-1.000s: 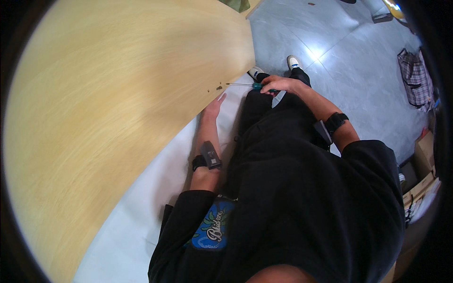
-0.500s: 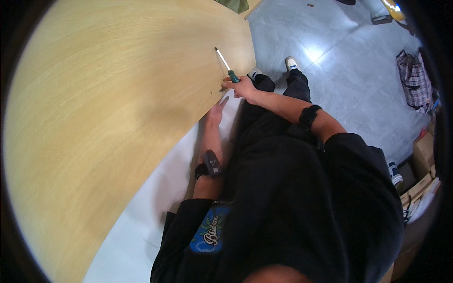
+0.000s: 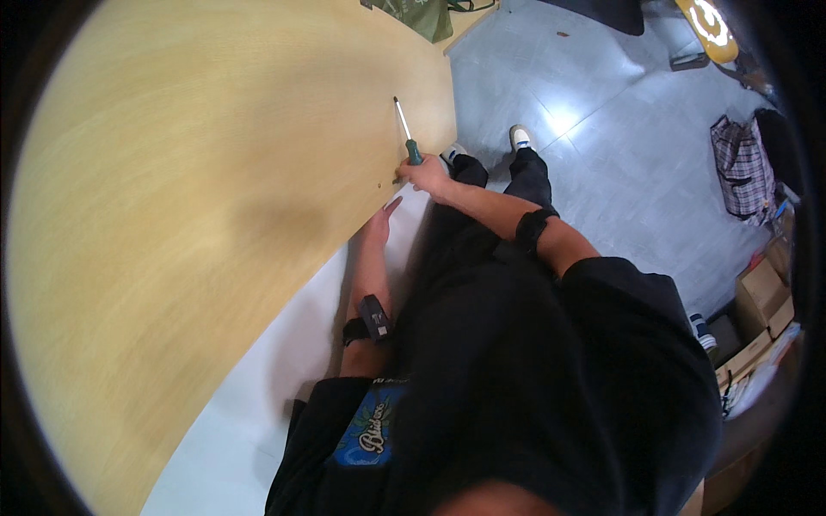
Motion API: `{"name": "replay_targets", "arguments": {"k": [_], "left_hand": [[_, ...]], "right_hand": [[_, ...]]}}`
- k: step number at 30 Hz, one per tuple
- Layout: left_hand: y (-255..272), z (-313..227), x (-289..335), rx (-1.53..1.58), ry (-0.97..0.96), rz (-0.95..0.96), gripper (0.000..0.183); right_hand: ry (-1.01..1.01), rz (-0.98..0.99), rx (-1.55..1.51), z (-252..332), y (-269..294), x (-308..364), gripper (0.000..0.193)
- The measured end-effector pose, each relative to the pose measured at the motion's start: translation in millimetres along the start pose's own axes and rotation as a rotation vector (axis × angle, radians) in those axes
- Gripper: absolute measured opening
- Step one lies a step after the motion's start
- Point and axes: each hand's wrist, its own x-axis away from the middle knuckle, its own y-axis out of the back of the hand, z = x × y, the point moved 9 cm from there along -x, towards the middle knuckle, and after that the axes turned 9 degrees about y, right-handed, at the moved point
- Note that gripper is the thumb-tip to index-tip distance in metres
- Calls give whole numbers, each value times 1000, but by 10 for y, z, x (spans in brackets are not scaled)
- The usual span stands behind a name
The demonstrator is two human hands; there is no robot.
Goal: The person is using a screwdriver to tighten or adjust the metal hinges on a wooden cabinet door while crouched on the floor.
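Observation:
My right hand (image 3: 424,175) is closed at the near edge of a pale wooden board (image 3: 284,155), around the butt of a screwdriver. The screwdriver (image 3: 414,153) has a green handle, and its bare metal shaft points away over the board. By the fingertips is a small dark piece (image 3: 397,181) too tiny to name. Close by, a small round hole or spot (image 3: 379,186) marks the wood. Lower down, my left hand (image 3: 379,222) lies along the board's edge against a white surface (image 3: 284,370), one finger stretched out. The board's edge hides part of that hand.
Grey floor tiles (image 3: 594,172) stretch to the right, with my shoes (image 3: 520,138) beyond the board's corner. A plaid bag (image 3: 740,172) and cardboard boxes (image 3: 761,292) stand at the right. Green fabric (image 3: 422,17) lies at the far edge.
The view has shifted and turned slightly. The screwdriver's shaft stands a little more upright in the picture. Both hands stay near the same stretch of board edge.

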Motion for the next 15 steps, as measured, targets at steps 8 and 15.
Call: {"name": "replay_targets", "arguments": {"k": [8,15], "left_hand": [[-424,757,254,421,368,173,44],[-1220,599,231,615,361,456,46]], "right_hand": [[-26,-178,-155,-113,329,-64,12],[23,0,151,101,578,347,15]]}}
